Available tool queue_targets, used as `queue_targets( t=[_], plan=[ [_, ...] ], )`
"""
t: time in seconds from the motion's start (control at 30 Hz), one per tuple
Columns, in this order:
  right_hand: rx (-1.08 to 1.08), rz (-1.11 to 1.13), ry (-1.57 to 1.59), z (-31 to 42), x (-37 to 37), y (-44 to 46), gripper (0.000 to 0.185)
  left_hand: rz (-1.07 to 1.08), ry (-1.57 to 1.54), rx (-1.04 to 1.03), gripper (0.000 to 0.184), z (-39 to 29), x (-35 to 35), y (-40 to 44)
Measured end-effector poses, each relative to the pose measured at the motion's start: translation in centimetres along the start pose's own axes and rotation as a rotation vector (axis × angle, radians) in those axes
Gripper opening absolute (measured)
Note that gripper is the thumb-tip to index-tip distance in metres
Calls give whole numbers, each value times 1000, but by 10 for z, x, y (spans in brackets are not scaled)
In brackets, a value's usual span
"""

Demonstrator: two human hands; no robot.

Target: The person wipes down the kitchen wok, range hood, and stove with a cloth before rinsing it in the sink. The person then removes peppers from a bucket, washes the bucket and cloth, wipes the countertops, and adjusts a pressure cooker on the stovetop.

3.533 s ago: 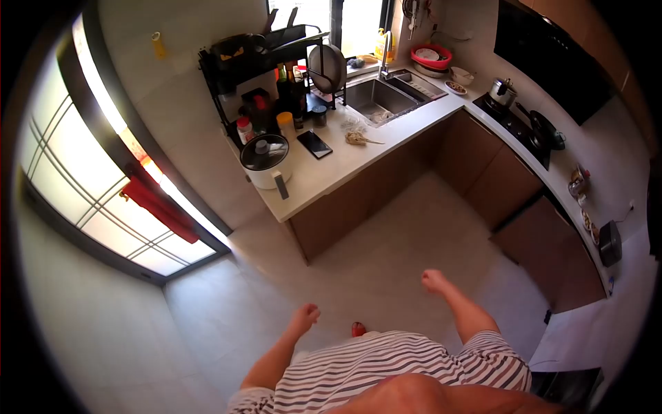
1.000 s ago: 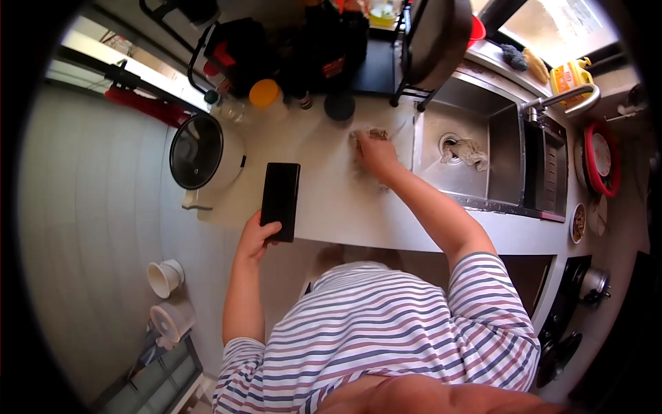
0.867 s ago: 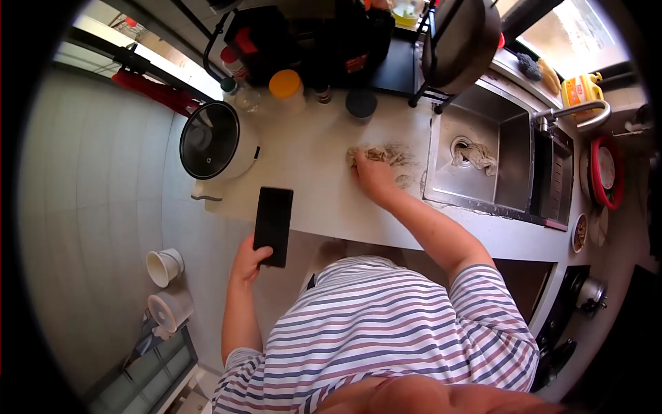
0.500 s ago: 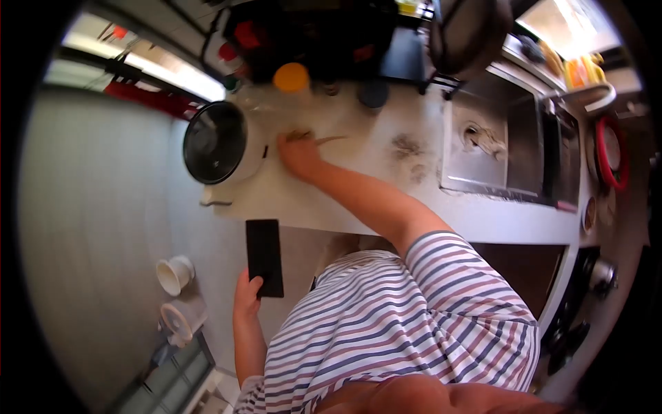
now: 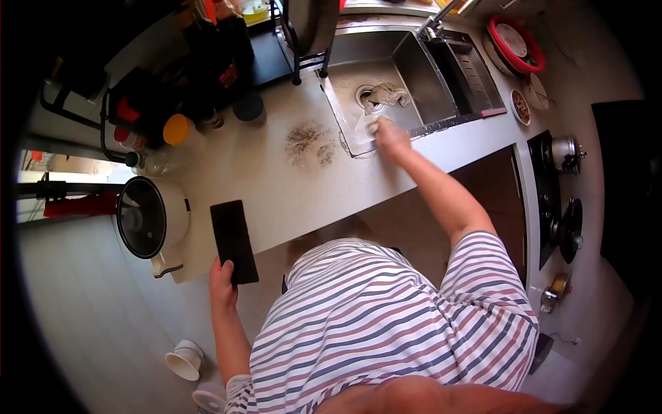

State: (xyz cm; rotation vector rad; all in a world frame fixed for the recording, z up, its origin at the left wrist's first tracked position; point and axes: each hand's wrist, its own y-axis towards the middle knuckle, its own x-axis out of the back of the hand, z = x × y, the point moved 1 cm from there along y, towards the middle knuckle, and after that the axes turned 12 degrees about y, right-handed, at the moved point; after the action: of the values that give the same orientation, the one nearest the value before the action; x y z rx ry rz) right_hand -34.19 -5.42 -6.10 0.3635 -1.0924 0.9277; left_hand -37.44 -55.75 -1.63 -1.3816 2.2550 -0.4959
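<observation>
My left hand (image 5: 222, 281) grips the lower end of a flat black rectangular slab (image 5: 233, 241), like a large phone or small tablet, held at the counter's front edge. Over the front left part of the sink (image 5: 420, 72) is my right hand (image 5: 393, 141), closed and slightly blurred. Something pale shows at its fingertips, too unclear to name. Just beyond that hand, a crumpled greyish cloth (image 5: 389, 94) lies by the drain (image 5: 365, 95). Dark crumbly dirt (image 5: 308, 141) is scattered on the counter left of the sink.
A white rice cooker (image 5: 176, 212) stands at the counter's left end. Along the back are a yellow-lidded jar (image 5: 176, 130), a dark-lidded jar (image 5: 249, 107) and a black rack (image 5: 265, 65). Right of the sink are a red basin (image 5: 516, 45) and a pot (image 5: 564, 153) on the stove.
My right hand has moved from beside the rice cooker to the sink; the brownish bits it touched no longer show on the counter. The view has swung right. My left hand keeps the slab.
</observation>
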Motion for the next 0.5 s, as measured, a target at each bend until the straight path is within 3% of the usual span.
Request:
queue_targets(
  t=[0.07,0.17,0.23,0.3,0.37,0.5],
  plan=[
    [100,-151,-141,-3,28,0,16,57,17,-41,46,-9,-14,17],
    [176,-92,168,32,25,-48,15,65,49,-53,38,-19,-39,34],
    [372,-52,253,60,-20,-90,15,149,131,7,29,-17,-46,56],
    [476,262,283,97,-40,-133,29,164,192,4,28,-21,-66,71],
    [676,343,85,100,-64,-146,30,132,250,-8,27,-27,-77,82],
    [573,197,21,56,-47,-110,20,61,289,40,26,-24,-86,82]
  ],
)
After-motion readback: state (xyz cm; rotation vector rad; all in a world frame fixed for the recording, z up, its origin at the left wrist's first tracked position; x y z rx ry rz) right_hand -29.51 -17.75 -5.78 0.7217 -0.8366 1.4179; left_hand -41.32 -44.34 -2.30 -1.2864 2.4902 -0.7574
